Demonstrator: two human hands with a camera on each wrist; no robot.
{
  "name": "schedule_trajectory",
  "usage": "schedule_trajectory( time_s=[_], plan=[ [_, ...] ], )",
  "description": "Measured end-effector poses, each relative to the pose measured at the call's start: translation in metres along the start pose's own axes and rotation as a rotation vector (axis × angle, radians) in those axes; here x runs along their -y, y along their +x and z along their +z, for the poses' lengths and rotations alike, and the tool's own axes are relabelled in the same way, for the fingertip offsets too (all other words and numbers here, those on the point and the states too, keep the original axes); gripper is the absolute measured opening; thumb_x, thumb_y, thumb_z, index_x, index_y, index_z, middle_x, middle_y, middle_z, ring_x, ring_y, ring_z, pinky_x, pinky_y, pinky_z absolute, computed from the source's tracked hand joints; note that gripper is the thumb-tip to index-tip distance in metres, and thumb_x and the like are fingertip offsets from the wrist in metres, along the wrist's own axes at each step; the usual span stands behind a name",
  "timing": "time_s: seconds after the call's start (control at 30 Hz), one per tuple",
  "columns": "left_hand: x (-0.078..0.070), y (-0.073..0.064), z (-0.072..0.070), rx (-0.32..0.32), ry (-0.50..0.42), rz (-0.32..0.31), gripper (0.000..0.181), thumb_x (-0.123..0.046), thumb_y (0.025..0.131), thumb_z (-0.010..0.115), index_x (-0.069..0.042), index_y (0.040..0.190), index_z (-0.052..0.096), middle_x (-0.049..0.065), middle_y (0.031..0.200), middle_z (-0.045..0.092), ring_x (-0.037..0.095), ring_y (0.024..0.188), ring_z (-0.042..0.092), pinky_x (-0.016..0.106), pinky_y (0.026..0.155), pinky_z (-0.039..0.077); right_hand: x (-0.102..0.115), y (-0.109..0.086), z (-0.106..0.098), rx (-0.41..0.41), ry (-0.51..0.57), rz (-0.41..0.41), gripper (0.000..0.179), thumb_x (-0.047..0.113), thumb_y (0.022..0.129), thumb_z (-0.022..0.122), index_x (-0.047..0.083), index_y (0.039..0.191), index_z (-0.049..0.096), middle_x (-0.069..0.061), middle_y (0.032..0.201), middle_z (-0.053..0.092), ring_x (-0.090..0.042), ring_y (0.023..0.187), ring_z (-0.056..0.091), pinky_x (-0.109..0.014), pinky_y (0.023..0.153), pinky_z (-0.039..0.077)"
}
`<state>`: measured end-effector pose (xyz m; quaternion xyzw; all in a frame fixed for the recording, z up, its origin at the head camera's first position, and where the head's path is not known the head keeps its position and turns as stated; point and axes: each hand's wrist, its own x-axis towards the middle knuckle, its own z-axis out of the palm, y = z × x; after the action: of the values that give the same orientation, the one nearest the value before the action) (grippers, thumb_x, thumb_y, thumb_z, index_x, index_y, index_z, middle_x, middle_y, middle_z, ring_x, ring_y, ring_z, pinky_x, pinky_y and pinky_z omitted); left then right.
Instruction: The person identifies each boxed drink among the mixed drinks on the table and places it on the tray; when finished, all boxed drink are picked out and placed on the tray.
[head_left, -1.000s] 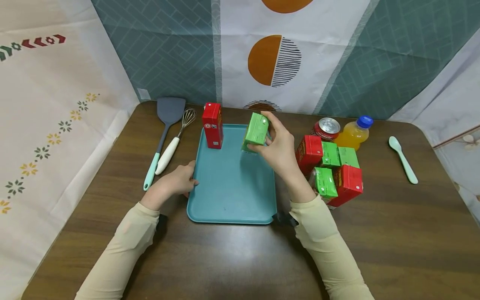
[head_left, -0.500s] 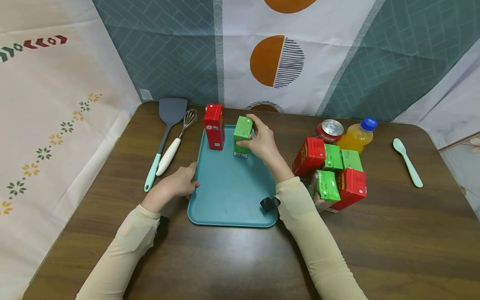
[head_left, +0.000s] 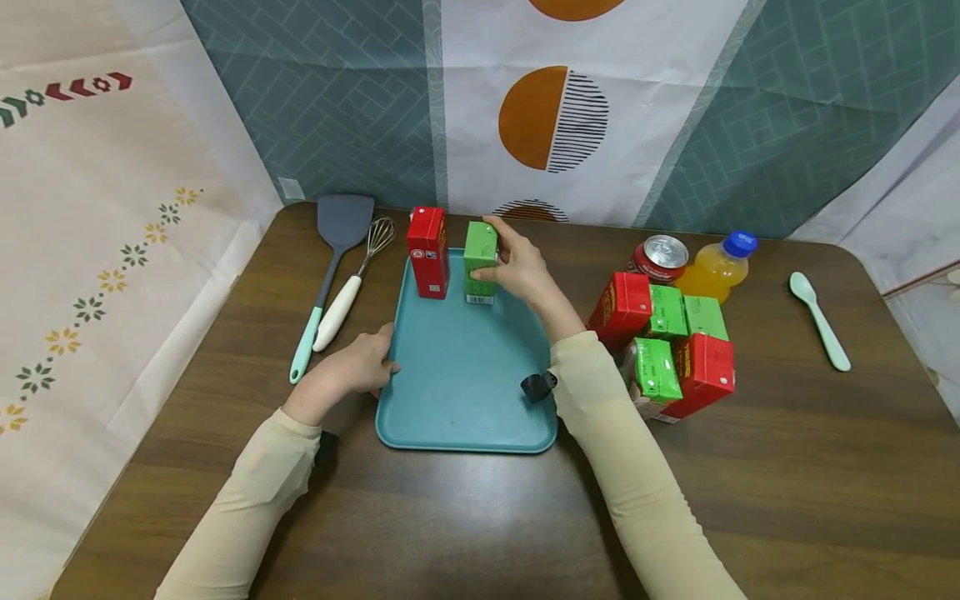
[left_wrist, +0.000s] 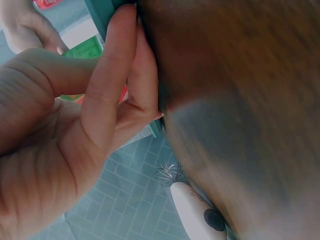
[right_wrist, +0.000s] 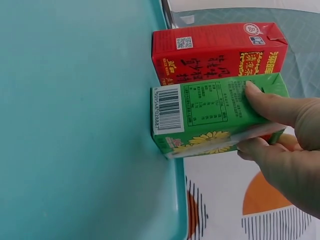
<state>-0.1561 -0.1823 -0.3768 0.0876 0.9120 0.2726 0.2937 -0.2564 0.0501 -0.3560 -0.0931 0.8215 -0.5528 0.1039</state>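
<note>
A green drink carton (head_left: 480,258) stands upright at the far end of the blue-green tray (head_left: 457,383). My right hand (head_left: 521,265) grips it from the right, with the thumb on its printed side in the right wrist view. To the carton's left a red drink carton (head_left: 429,254) stands on the tray, a narrow gap between them in the head view. My left hand (head_left: 363,362) holds the tray's left edge, thumb over the rim. In the left wrist view its fingers (left_wrist: 117,60) lie along the tray's side.
Left of the tray lie a grey spatula (head_left: 330,267) and a whisk (head_left: 348,292). On the right several red and green cartons (head_left: 656,367) stand grouped, with a red can (head_left: 660,258) and an orange juice bottle (head_left: 716,267) behind. A pale spoon (head_left: 819,321) lies farther right.
My right hand has moved left and away from me with the green carton, from above the tray's right part to beside the red carton. The left hand keeps its place on the tray edge.
</note>
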Motion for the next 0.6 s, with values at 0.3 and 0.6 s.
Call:
schedule_trajectory(
  time_s=[0.3, 0.6],
  plan=[
    [-0.002, -0.001, 0.003, -0.002, 0.0, 0.004, 0.07, -0.002, 0.094, 0.049, 0.017, 0.142, 0.001, 0.036, 0.118, 0.052, 0.017, 0.057, 0.064, 0.029, 0.059, 0.051, -0.003, -0.003, 0.003, 0.013, -0.19, -0.023, 0.082, 0.015, 0.086, 0.068, 0.028, 0.15, 0.018, -0.004, 0.151, 0.027, -0.022, 0.134, 0.031, -0.042, 0.103, 0.036],
    [-0.001, -0.002, 0.0, 0.0, 0.023, 0.003, 0.07, -0.003, 0.095, 0.048, 0.017, 0.142, 0.0, 0.037, 0.118, 0.052, 0.016, 0.057, 0.064, 0.03, 0.062, 0.051, 0.012, -0.028, 0.009, -0.099, -0.262, -0.109, 0.086, 0.027, 0.081, 0.073, 0.018, 0.149, 0.021, -0.009, 0.157, 0.005, -0.026, 0.141, 0.018, -0.049, 0.103, 0.034]
  ],
)
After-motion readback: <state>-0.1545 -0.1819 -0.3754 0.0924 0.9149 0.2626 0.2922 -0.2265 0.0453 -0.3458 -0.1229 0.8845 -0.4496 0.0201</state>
